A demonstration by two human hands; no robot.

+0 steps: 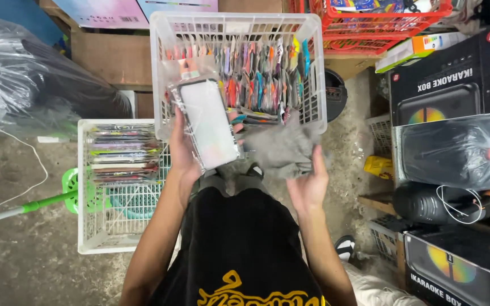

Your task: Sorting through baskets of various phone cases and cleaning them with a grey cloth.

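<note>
Two hands — left (184, 154) gripping one phone case (208, 122), right (308, 180) gripping one grey cloth (282, 148); two white baskets (86, 187).

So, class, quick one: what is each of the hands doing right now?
Left hand: closed on a clear-wrapped phone case, held up over the white basket.
Right hand: closed on a grey cloth.

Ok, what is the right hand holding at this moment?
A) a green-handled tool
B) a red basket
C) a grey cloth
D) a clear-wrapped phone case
C: the right hand grips a crumpled grey cloth in front of the white basket, while the left hand holds the clear-wrapped phone case.
</note>
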